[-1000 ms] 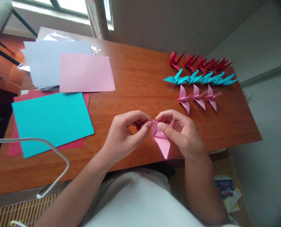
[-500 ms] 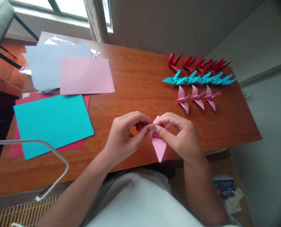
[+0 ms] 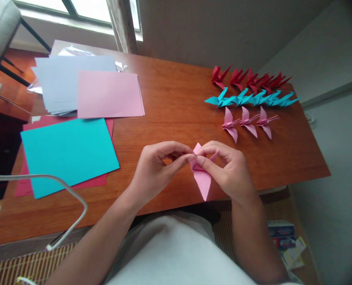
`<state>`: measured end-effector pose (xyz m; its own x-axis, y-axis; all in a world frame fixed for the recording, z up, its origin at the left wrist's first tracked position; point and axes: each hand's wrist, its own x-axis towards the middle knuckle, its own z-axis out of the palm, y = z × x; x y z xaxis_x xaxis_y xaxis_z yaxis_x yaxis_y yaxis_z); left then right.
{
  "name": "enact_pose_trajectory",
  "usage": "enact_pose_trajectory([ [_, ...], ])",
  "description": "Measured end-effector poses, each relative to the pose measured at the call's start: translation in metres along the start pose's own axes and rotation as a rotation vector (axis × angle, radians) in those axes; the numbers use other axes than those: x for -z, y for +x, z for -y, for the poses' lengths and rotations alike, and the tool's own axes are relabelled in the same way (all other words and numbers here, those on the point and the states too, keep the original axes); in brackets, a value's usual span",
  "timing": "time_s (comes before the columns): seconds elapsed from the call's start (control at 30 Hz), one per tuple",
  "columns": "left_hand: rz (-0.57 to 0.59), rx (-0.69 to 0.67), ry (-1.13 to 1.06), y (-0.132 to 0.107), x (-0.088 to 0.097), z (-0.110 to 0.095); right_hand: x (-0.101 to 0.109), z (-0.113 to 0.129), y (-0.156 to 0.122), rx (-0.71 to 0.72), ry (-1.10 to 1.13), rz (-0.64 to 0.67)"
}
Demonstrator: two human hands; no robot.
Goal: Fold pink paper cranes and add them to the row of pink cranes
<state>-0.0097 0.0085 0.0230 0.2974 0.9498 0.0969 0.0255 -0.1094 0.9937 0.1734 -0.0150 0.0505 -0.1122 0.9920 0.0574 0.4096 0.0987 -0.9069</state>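
A pink origami crane (image 3: 202, 183) is held between my two hands over the front part of the table. One pointed flap hangs toward me, and narrow points stick up on the far side and to the right. My left hand (image 3: 161, 168) pinches the left tip of the folded paper between thumb and forefinger. From the other side, my right hand (image 3: 225, 166) grips the body with its thumb on top. The fingertips of both hands meet and hide the small fold between them.
On the wooden table (image 3: 170, 99), rows of red cranes (image 3: 237, 78), turquoise cranes (image 3: 243, 98) and three pink cranes (image 3: 247, 122) stand at right. Pink sheets (image 3: 110, 94), grey-blue sheets (image 3: 59, 83), turquoise paper (image 3: 70, 156) and red paper (image 3: 20, 178) lie left. A white tube (image 3: 72, 192) crosses the lower left.
The crane's hanging flap has swung slightly to the right. Both hands keep their pinch on the paper. The whole view has shifted very slightly.
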Motion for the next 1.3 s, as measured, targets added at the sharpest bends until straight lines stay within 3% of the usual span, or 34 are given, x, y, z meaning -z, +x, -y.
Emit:
enact_pose_trajectory([
  [0.2, -0.002, -0.032, 0.021, -0.001, 0.001, 0.000, 0.003, 0.001, -0.001, 0.001, 0.021, -0.007],
  [0.4, -0.028, -0.067, 0.191, -0.001, 0.000, 0.001, 0.002, -0.001, -0.002, -0.004, 0.006, -0.002],
  [0.57, -0.017, 0.001, 0.058, 0.000, -0.002, 0.002, 0.002, -0.005, -0.002, -0.045, 0.071, -0.022],
  [0.73, -0.103, -0.009, -0.010, 0.000, -0.002, 0.001, 0.005, -0.008, -0.002, -0.114, 0.126, -0.061],
  [1.1, -0.005, -0.088, 0.148, -0.001, -0.003, -0.003, 0.003, -0.006, -0.003, -0.112, 0.125, -0.032],
  [1.3, -0.010, -0.104, 0.238, 0.000, -0.002, -0.006, 0.001, -0.007, -0.002, -0.108, 0.085, -0.047],
])
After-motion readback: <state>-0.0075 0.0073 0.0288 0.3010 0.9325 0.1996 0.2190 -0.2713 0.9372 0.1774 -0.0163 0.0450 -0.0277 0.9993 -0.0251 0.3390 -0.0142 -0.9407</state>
